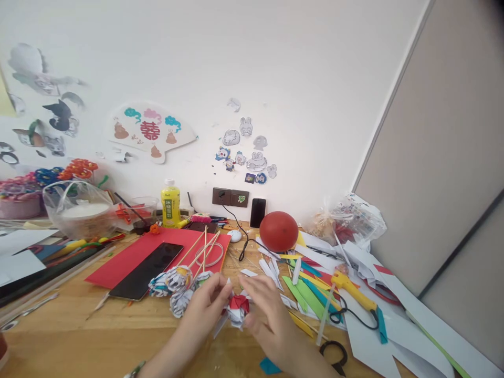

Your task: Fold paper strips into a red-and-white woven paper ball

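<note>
Front center of the table (118, 344): red-and-white paper flower (238, 308), between both hands. Left hand (208, 300) at its left side, thumb and index nearly together; can't tell if they actually pinch it. Right hand (265, 310) at its right side, thumb and fingers well apart, curved loosely; contact unclear. Just left of left hand: bunch of crumpled paper blooms (179, 278), with sticks (205, 247) pointing back over red sheet (126, 257). Black slab (147, 270) lies partly on that sheet. Right of right hand: loose pile of paper strips (309, 294), yellow glue gun (355, 293), black loop handle (334, 344) nearer front. Behind: red ball (279, 231), phone (258, 212) upright by the wall, yellow bottle (170, 205).
</note>
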Demonstrator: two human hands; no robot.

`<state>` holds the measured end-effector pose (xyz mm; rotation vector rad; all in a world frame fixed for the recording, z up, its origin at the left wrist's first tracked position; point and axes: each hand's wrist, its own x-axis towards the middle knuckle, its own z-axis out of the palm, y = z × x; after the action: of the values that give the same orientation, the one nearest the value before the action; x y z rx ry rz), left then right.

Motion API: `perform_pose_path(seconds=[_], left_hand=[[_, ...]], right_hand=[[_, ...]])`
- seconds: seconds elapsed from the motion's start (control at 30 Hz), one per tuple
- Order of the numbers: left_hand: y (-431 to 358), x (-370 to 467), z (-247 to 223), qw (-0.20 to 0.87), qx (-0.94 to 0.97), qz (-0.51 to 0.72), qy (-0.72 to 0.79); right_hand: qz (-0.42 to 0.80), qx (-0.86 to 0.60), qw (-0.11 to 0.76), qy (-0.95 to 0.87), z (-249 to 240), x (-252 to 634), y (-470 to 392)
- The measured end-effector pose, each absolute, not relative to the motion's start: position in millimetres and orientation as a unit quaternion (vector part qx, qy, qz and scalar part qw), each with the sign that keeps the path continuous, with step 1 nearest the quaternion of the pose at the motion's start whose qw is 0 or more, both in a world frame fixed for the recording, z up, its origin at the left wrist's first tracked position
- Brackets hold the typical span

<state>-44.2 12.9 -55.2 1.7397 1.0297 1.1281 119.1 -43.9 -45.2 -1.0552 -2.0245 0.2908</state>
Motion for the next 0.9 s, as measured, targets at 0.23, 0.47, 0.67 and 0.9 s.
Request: perform_pose_path(seconds=[0.23,0.47,0.67,0.9], left_hand=[[10.0,-39.9,-67.1,0.373,0.676,0.479,0.417],[15.9,-44.5,-63.6,0.466,0.589,0.516,0.411],[14.9,-42.7,-59.0,0.558,0.506,0.531,0.388],[8.2,-37.9,-62.3,0.566,0.505,0.550,0.350]], right_hand=[[-0.009,-0.410,0.300,-0.861,-43.8,113.2,-47.6],[-0.004,-0.443,0.381,-0.812,-49.1,121.5,-40.3],[0.096,-0.485,0.484,-0.722,-71.5,116.5,-31.2],[0.161,-0.426,0.490,-0.743,-71.6,102.9,-36.0]])
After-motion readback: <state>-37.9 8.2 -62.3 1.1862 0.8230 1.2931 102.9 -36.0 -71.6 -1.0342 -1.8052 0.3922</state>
